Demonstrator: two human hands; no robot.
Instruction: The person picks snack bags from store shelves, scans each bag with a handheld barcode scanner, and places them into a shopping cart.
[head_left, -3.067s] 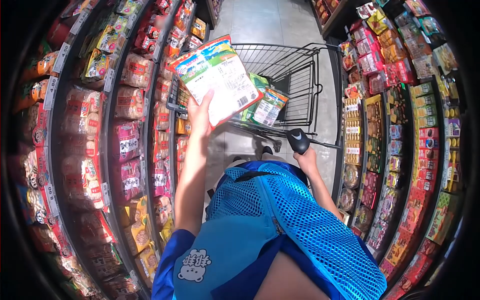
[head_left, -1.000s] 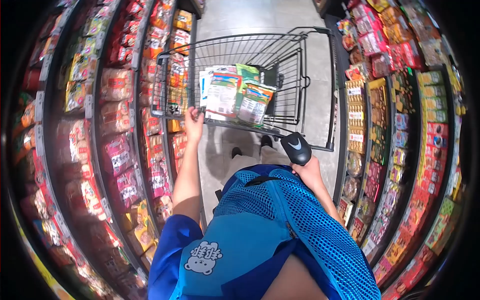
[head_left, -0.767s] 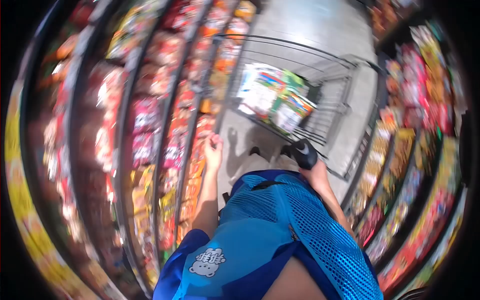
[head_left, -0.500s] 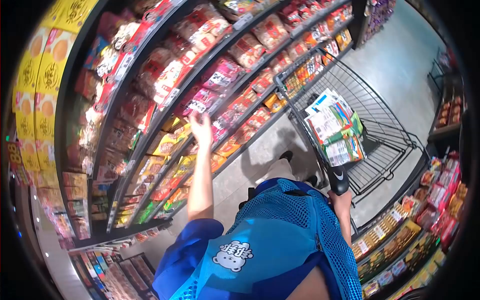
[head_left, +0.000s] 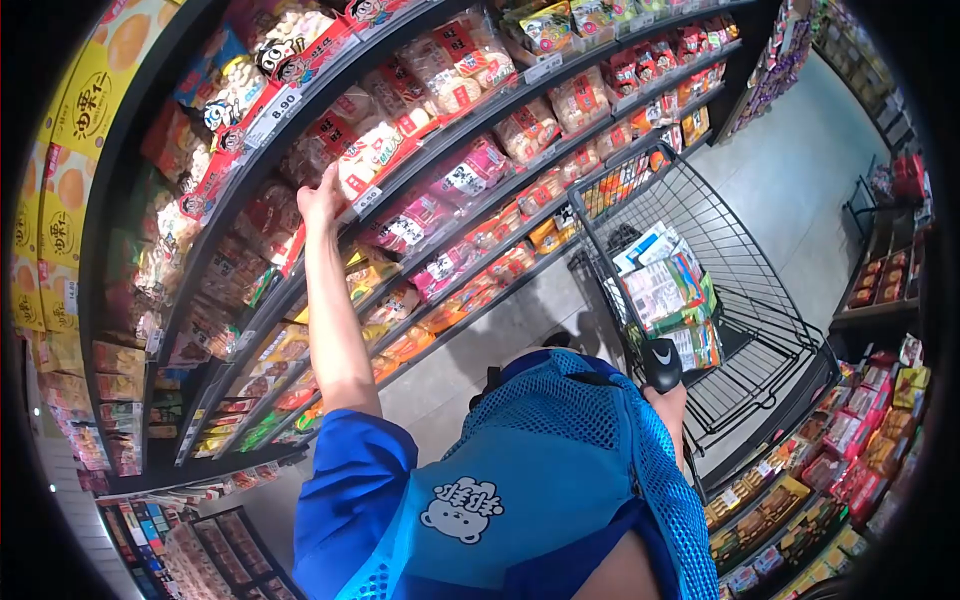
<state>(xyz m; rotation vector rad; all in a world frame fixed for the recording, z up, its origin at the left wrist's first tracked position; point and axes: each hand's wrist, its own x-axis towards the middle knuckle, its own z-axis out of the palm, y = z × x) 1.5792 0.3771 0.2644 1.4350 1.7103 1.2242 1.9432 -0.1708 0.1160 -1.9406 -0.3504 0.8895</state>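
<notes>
My left hand [head_left: 320,203] is stretched out to the left shelf, its fingers at the edge of a red-and-clear snack bag [head_left: 368,165] beside a price label; whether it grips the bag is unclear. In my right hand [head_left: 667,402] is a black handheld scanner [head_left: 661,364], held near the cart's handle side. The wire shopping cart [head_left: 740,250] stands ahead to the right. Inside it lie several packets, among them a white-and-green packet [head_left: 662,290] and another packet [head_left: 697,345] partly behind the scanner.
Shelves of bagged snacks curve along the left, with pink bags [head_left: 470,172] and yellow boxes [head_left: 88,110] at the far left. Another snack shelf [head_left: 800,480] runs along the lower right. Grey floor [head_left: 440,375] shows between my body and the left shelves.
The view has turned left toward the shelves. A packet my left hand held earlier now lies in the cart, and that hand has moved up to the shelf. The scanner stays in my right hand.
</notes>
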